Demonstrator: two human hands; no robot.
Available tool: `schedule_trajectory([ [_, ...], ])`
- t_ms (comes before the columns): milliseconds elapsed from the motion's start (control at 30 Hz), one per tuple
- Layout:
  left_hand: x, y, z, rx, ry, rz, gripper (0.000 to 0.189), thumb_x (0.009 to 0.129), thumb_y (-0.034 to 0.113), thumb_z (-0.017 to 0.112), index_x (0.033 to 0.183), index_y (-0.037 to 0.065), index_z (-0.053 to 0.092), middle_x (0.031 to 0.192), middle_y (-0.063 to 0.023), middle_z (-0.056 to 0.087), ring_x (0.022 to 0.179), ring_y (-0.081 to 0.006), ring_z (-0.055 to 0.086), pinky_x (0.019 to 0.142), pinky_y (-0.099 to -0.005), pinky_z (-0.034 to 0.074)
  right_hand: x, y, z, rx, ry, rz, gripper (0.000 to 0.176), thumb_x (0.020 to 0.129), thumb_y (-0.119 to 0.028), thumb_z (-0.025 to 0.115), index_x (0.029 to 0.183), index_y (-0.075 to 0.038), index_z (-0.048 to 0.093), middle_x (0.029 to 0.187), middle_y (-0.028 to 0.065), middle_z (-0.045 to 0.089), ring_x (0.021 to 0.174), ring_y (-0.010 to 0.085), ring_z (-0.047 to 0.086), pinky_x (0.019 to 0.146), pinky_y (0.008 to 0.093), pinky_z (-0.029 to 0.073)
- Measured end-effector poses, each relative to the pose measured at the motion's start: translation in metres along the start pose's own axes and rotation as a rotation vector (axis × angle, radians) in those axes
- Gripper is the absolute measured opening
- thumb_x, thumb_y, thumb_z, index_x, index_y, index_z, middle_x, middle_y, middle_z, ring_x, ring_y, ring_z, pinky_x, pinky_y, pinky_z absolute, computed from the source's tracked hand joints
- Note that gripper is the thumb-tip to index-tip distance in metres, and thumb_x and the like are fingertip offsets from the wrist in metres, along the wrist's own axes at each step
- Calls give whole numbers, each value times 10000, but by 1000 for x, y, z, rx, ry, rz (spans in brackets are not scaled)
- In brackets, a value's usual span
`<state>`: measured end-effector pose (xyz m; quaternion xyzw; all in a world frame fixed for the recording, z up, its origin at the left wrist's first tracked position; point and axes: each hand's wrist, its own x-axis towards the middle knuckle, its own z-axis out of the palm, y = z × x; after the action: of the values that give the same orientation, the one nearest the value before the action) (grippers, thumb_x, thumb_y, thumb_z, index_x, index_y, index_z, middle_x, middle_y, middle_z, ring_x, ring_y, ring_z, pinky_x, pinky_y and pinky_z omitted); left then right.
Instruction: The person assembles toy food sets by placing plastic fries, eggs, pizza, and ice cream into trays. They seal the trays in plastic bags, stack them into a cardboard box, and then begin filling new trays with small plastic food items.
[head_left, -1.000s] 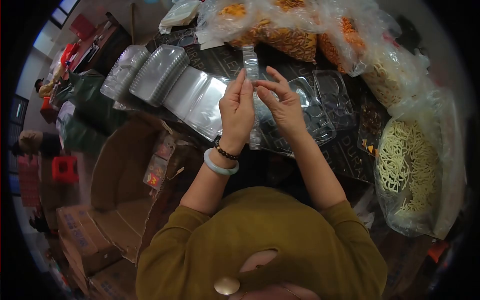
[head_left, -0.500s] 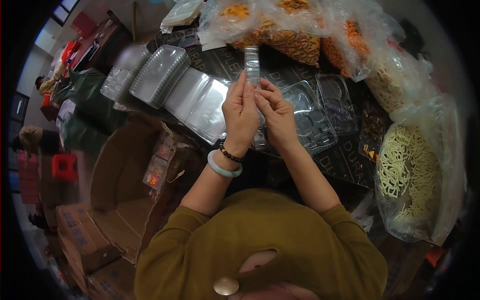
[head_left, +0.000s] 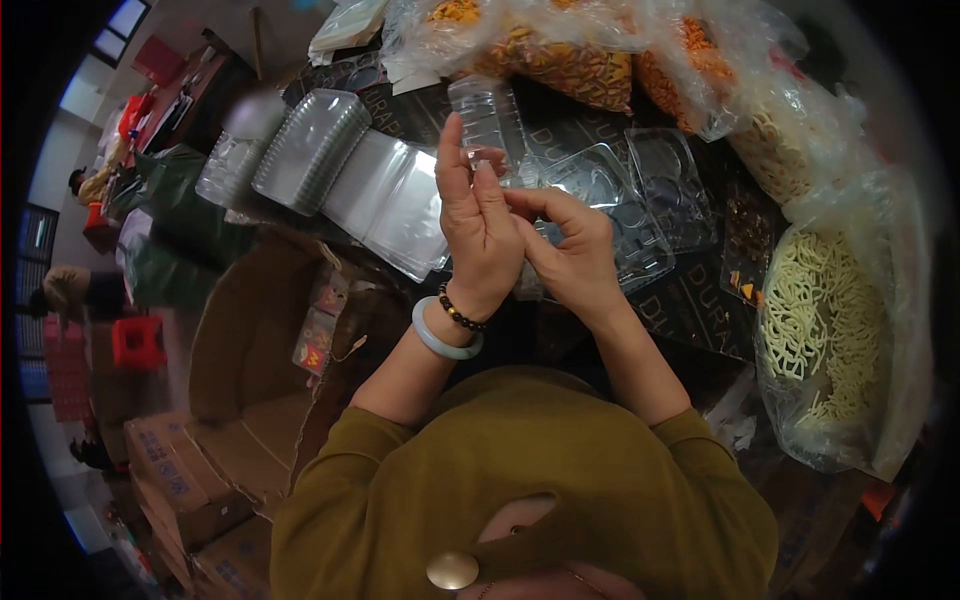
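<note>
Stacked strips of clear ribbed plastic [head_left: 492, 112] stand out beyond my fingertips in the head view. My left hand [head_left: 480, 225], with a dark bead bracelet and a pale bangle at its wrist, has its index finger and thumb stretched up and apart. Its other fingertips show beside the ribbed plastic, partly hidden. My right hand [head_left: 573, 240] touches the left hand's thumb side, its index finger and thumb bent together on a clear plastic edge, largely covered by the fingers. Clear moulded trays [head_left: 615, 225] lie just right of it.
Nested clear trays [head_left: 312, 150] and flat clear sheets [head_left: 390, 200] lie left. Bags of orange pieces [head_left: 570, 70] stand at the back, a bag of pale curly strands [head_left: 820, 330] at right. An open carton [head_left: 250, 340] is at lower left; a person [head_left: 70, 285] is beyond.
My left index finger has straightened away from the thumb. The ribbed plastic, a narrow strip before, now shows wider. My right hand has moved slightly right and down.
</note>
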<state>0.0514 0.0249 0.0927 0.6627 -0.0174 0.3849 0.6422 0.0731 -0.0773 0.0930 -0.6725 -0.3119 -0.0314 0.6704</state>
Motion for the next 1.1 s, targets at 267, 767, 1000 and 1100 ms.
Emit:
schedule_trajectory([
  [267,50,22,-48,474,-867,217,429,774,-59,539,1174,87,591,1148,-171,473,1053,-331,527,889,-347,456,16,22,-29,557,-101,508,130,851,-23,631,975,12,648,865,32,662,755,81,607,702,209,493],
  [767,111,5,-65,888,-1114,974,94,701,12,603,707,45,515,870,-67,570,950,-229,588,1058,-434,404,57,50,-53,636,-85,766,155,825,-40,656,969,12,626,781,60,634,732,127,628,578,192,463],
  [1000,125,-35,-90,670,-1051,506,160,661,-16,522,792,23,606,775,-112,552,784,-320,548,710,-421,448,154,136,-69,339,-284,765,150,820,-112,680,938,-29,641,710,-19,559,719,79,585,608,220,483],
  [1100,111,-86,-95,674,-1063,446,220,675,43,526,843,21,666,779,-115,554,777,-318,554,697,-424,452,172,175,-62,240,-262,785,256,821,-182,709,992,5,665,791,19,638,724,115,599,644,260,499],
])
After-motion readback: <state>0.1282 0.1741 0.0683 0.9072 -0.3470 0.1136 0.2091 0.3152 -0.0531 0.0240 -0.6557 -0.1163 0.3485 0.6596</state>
